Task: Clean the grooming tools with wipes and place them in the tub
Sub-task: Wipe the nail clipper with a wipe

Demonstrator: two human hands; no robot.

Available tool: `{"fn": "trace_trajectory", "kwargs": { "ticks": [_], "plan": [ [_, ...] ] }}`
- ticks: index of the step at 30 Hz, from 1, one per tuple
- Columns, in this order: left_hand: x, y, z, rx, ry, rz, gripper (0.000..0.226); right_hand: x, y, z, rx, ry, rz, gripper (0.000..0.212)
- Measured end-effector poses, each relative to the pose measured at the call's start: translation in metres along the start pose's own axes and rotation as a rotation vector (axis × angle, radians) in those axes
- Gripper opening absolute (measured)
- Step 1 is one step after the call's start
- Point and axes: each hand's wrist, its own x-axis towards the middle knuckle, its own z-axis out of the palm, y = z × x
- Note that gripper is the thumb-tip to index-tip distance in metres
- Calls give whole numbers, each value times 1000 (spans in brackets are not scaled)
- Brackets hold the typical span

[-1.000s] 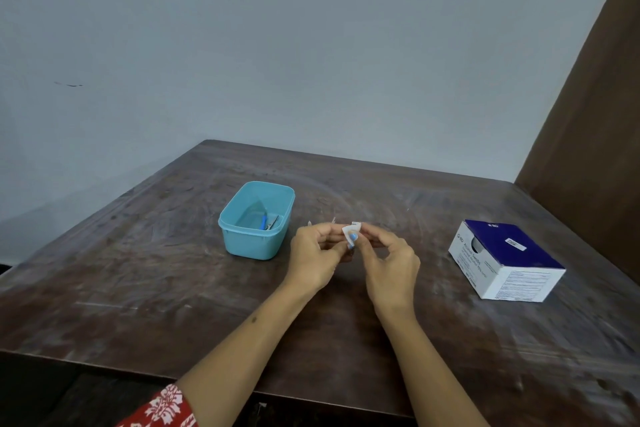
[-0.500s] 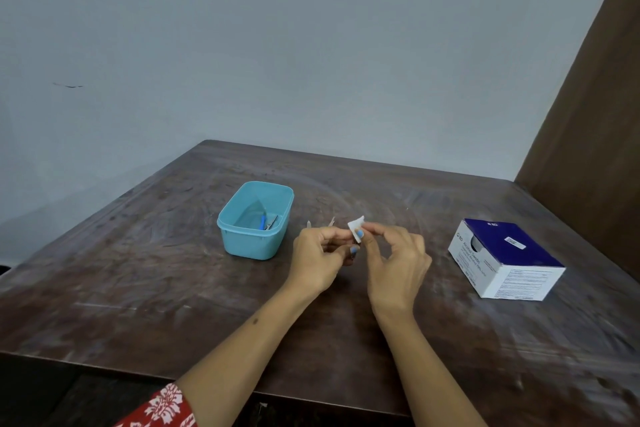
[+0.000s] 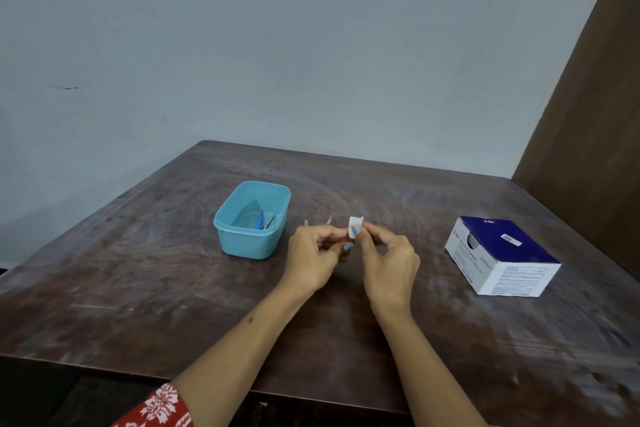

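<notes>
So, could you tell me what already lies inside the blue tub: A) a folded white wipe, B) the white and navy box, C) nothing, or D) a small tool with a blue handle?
D: inside the blue tub lies a small tool with a blue handle, while the white wipe is up between the hands.

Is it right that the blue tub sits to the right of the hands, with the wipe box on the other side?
Not quite. The head view shows the blue tub to the left of the hands, left hand and right hand, which pinch a small white wipe. The wipe box is indeed on the other side, the right.
</notes>
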Motion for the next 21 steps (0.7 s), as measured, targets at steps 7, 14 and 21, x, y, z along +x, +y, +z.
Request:
{"fn": "trace_trajectory", "kwargs": {
  "ticks": [7, 14, 21],
  "plan": [
    [-4, 1, 2, 71, 12, 49, 28, 2, -3, 0, 204, -37, 111, 17],
    [-1, 3, 2, -19, 44, -3, 27, 3, -3, 0, 358, -14, 156, 18],
    [0, 2, 1, -44, 38, -4, 27, 2, -1, 2, 106, -7, 25, 20]
  ]
}}
